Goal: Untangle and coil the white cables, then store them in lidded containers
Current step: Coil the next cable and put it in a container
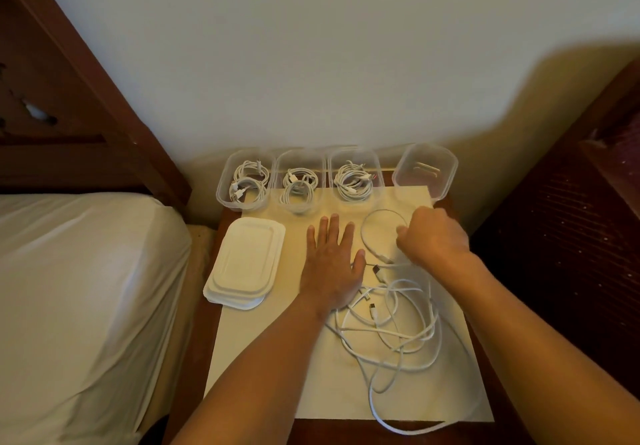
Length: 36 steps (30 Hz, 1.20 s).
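A tangle of white cables (398, 334) lies on a cream mat (277, 358) on the bedside table. My left hand (332, 264) rests flat on the mat, fingers spread, its heel touching the tangle's left edge. My right hand (433, 233) is closed on a white cable loop (372, 223) that arcs toward the containers. Three clear containers (244, 181) (299, 185) (355, 178) at the back each hold coiled white cables. A fourth clear container (426, 171) at the back right is tilted and holds no cable. White lids (244, 264) lie stacked at the left.
A bed with a white sheet (86, 289) borders the table on the left. Dark wooden furniture (571, 237) stands to the right, and a plain wall (311, 64) is behind. One cable strand (408, 427) hangs past the mat's front edge.
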Each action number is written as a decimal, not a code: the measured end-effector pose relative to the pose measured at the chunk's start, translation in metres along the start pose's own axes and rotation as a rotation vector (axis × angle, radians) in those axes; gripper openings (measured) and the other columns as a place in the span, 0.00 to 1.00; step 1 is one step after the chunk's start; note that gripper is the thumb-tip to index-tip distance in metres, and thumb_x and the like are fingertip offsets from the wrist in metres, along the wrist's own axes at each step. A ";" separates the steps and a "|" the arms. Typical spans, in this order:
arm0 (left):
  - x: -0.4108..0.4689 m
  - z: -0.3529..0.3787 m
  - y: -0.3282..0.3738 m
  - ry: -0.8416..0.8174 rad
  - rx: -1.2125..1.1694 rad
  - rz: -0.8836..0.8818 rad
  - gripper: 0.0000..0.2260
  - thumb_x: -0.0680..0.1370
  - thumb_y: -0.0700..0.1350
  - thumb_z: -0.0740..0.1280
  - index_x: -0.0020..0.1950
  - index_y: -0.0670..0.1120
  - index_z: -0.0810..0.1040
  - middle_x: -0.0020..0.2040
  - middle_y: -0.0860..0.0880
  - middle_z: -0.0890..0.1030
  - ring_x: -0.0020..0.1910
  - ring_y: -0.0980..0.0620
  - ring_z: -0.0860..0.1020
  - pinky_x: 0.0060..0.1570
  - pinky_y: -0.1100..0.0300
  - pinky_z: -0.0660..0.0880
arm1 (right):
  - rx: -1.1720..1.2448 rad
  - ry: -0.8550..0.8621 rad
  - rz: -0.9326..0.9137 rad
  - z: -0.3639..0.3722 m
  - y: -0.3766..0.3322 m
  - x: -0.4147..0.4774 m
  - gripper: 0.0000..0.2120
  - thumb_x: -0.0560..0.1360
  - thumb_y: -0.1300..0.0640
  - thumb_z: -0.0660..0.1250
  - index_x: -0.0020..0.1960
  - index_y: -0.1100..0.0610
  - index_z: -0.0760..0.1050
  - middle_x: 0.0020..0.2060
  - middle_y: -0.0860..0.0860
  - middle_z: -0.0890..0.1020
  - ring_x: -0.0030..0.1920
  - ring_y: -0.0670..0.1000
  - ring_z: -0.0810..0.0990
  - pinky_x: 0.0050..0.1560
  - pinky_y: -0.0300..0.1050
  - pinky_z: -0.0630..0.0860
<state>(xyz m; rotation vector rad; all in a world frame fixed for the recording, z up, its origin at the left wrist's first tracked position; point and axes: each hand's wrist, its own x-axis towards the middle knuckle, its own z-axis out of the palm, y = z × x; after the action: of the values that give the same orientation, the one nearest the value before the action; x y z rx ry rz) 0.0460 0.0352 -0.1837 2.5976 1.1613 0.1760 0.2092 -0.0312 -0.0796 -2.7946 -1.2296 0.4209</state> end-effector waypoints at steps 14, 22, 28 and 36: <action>-0.002 -0.115 0.028 0.094 -0.620 0.182 0.18 0.78 0.52 0.68 0.67 0.51 0.80 0.62 0.54 0.79 0.65 0.57 0.74 0.68 0.56 0.70 | 0.834 0.172 -0.309 0.017 0.021 -0.058 0.12 0.84 0.54 0.64 0.43 0.44 0.80 0.32 0.45 0.79 0.37 0.46 0.77 0.39 0.45 0.72; -0.030 -0.221 0.064 0.198 -0.783 0.314 0.14 0.84 0.44 0.64 0.41 0.39 0.80 0.37 0.46 0.80 0.39 0.51 0.77 0.45 0.57 0.74 | 0.659 0.167 -0.351 0.007 0.026 -0.094 0.14 0.87 0.52 0.54 0.46 0.45 0.74 0.38 0.42 0.79 0.49 0.45 0.75 0.60 0.55 0.68; -0.074 -0.301 0.085 0.219 -1.488 0.199 0.14 0.83 0.40 0.62 0.37 0.42 0.71 0.58 0.33 0.83 0.60 0.33 0.82 0.63 0.38 0.78 | 0.682 0.135 -0.465 0.001 0.033 -0.118 0.17 0.84 0.38 0.49 0.48 0.44 0.71 0.46 0.43 0.78 0.56 0.42 0.71 0.65 0.50 0.59; -0.105 -0.321 0.044 0.482 -1.314 -0.004 0.07 0.82 0.42 0.67 0.51 0.46 0.69 0.36 0.36 0.74 0.22 0.52 0.67 0.24 0.62 0.62 | 0.785 0.202 -0.577 -0.031 0.029 -0.140 0.18 0.85 0.44 0.53 0.41 0.46 0.75 0.41 0.45 0.79 0.49 0.45 0.74 0.53 0.48 0.66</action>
<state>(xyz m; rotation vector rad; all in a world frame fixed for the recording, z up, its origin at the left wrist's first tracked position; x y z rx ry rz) -0.0652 -0.0028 0.1361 1.3814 0.7174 1.1524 0.1480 -0.1519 -0.0231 -1.7058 -1.3560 0.4318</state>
